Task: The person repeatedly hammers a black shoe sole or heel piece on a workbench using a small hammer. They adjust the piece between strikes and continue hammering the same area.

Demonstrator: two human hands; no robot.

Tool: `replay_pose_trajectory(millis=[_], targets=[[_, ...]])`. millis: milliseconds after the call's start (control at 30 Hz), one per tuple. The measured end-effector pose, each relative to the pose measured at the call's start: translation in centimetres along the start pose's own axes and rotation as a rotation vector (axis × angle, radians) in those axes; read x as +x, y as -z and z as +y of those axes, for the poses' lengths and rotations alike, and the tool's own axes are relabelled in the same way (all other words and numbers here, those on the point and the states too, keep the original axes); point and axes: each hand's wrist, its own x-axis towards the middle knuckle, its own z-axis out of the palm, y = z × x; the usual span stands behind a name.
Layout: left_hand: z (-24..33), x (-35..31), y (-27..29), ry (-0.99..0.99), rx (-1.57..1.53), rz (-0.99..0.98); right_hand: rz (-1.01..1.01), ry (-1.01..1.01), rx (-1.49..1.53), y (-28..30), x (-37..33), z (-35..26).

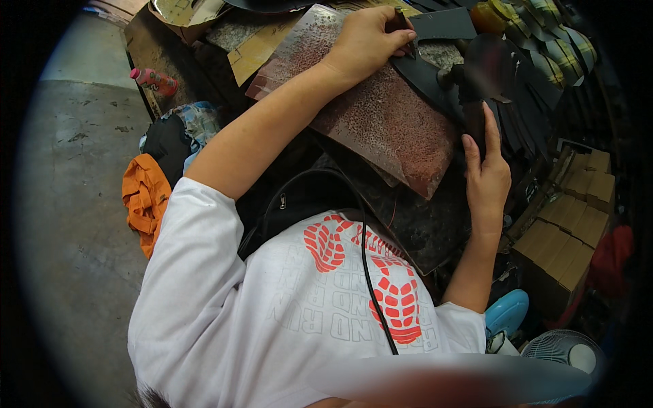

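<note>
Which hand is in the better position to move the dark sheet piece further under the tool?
Probably the left. The left hand already pinches the dark sheet piece at its far edge, on the rusty plate. The right hand grips the dark tool handle, so it is occupied.

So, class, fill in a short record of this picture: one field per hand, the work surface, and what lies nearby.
left hand: pressing a dark flat piece onto the surface
right hand: gripping a dark power tool, blurred
work surface: rusty speckled metal sheet, tilted
left side: orange cloth, pink bottle, concrete floor
right side: cardboard boxes, fan
</note>
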Motion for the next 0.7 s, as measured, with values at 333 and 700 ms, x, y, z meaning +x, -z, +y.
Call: replay_pose_trajectory(millis=[333,700], targets=[[-1.0,0.1,-0.7,0.063,-0.178,0.062,0.102,0.118,-0.087,-0.7,-0.4,1.3],[-0.2,-0.2,-1.6,-0.502,0.543,0.118,0.210,0.437,0.398,11.9,2.2,-7.0]])
